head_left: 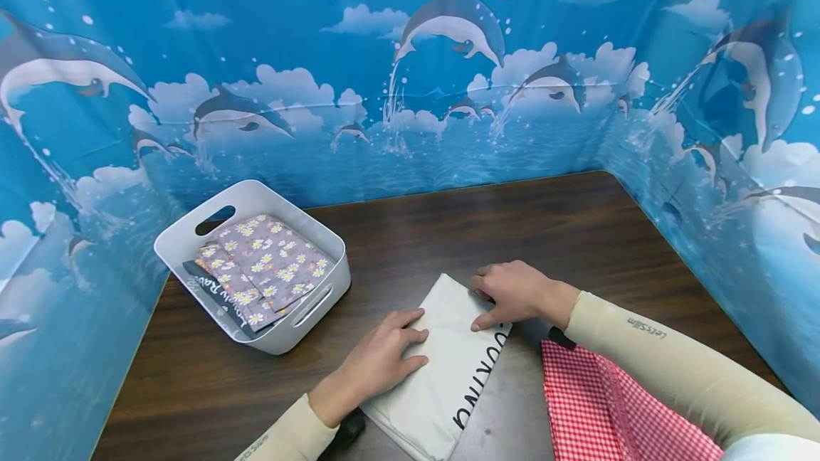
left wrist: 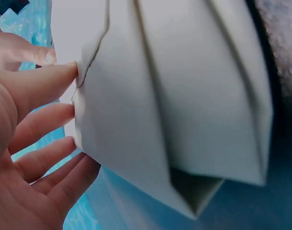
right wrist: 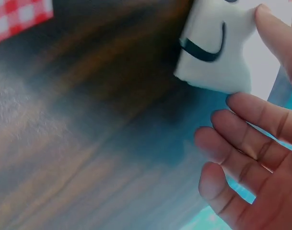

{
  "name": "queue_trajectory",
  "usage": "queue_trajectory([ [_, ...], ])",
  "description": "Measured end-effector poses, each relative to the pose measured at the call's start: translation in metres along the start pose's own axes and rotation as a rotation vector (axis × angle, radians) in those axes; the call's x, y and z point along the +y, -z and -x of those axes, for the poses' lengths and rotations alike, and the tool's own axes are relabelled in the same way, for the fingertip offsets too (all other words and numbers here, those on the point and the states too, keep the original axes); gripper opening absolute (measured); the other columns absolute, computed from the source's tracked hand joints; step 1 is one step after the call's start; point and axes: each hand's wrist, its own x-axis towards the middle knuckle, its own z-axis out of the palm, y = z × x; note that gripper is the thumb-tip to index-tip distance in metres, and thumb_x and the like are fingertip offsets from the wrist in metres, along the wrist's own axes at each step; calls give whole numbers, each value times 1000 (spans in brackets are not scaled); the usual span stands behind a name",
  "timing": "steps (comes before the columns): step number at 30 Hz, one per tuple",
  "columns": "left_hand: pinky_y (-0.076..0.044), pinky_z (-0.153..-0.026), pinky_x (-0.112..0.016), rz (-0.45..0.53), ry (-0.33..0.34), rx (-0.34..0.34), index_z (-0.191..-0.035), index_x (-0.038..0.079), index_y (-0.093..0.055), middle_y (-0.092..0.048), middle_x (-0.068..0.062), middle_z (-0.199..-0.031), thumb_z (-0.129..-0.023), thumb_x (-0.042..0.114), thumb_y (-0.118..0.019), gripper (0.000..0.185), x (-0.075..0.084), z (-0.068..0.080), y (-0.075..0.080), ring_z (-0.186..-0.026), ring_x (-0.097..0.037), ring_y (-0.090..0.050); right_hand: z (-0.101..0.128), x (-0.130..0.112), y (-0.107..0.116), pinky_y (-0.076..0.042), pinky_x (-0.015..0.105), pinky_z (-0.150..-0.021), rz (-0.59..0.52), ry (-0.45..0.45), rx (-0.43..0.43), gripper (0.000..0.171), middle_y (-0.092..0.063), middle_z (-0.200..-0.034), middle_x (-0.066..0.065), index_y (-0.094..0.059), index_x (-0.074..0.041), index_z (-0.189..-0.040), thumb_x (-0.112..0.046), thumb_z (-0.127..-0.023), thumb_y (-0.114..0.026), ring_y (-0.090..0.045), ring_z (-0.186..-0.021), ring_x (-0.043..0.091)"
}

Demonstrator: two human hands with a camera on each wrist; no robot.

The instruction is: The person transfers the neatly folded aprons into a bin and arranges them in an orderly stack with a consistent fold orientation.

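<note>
Dark wood table (head_left: 576,233), blue dolphin backdrop (head_left: 410,55)

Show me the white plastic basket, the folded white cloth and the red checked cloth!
white plastic basket (head_left: 192,228), head view, left rim.
folded white cloth (head_left: 442,383), head view, bare middle.
red checked cloth (head_left: 596,411), head view, middle.

White cloth with black lettering showing on the dark brown table

The folded cloth (head_left: 442,361) is showing plain white with bold black letters along its right edge; at the near right corner of the wood-grain table (head_left: 576,233) a red-and-white checked fabric (head_left: 608,411) is glowing. Toward the left edge, the white basket (head_left: 320,297) is carrying mauve cloths (head_left: 269,262) dotted with white daisies over a black piece with white script. The blue dolphin-and-cloud backdrop (head_left: 410,91) is wrapping round.
</note>
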Motion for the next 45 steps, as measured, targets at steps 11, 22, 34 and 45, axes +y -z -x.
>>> queue_trajectory([
  [11,-55,-108,-49,-37,47,46,-121,7,-82,-66,-17,-146,-90,27,-88,37,6,-3,-4,-132,-40,-64,-11,7,-3,-41,33,-64,-68,-48,11,55,-57,-88,-5,-61,-18,-101,-66,-84,-82,-50,-71,13],
  [22,-56,-106,-41,-84,60,70,-115,9,-84,-66,-16,-142,-91,30,-88,33,4,0,-5,-127,-29,-64,-21,8,-12,-38,31,-61,-99,-57,44,55,-57,-85,-5,-62,-18,-104,-65,-85,-82,-49,-71,13],
  [34,-56,-106,-40,-84,79,62,-118,10,-83,-65,-15,-144,-93,32,-86,33,3,2,-9,-127,-27,-63,-21,9,-13,-37,31,-60,-99,-24,73,53,-56,-83,-6,-63,-18,-104,-63,-85,-83,-47,-69,12],
  [45,-58,-97,-45,-103,-4,160,-113,8,-83,-66,-16,-134,-89,35,-89,36,3,6,-10,-118,-30,-64,-24,8,-13,-41,30,-61,-71,-49,82,56,-61,-89,-5,-65,-18,-108,-66,-85,-81,-51,-72,12],
])
